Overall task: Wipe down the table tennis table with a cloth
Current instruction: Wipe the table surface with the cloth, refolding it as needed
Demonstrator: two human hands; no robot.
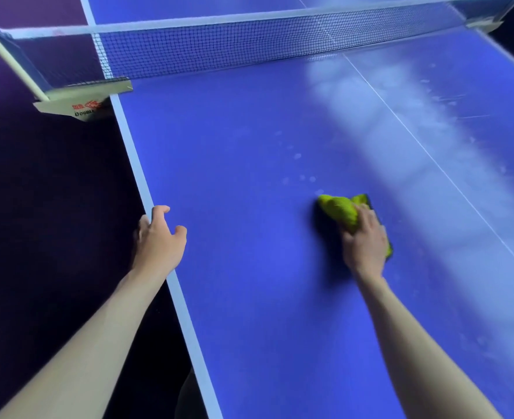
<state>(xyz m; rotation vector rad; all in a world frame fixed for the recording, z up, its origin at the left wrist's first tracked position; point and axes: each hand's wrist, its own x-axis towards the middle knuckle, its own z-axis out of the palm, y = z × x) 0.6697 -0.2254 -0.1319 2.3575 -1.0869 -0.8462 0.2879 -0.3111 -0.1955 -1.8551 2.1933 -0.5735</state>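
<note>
Two hands, right hand [365,237] gripping cloth [342,210], table [249,176].

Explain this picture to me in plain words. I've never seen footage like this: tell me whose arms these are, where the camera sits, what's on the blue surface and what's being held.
There is no machine here. The two bare arms belong to a person wearing a wide-angle camera on the head, so you look forward and down as they do.

The blue surface is a table tennis table, with its net stretched across the top of the picture and a clamp post at the left edge.

The right hand grips a bunched yellow-green cloth and presses it on the tabletop. The left hand holds nothing; its fingers curl loosely at the table's white side edge.

Pale dusty smears show on the right part, near the thin centre line, so that area looks unwiped.
</note>
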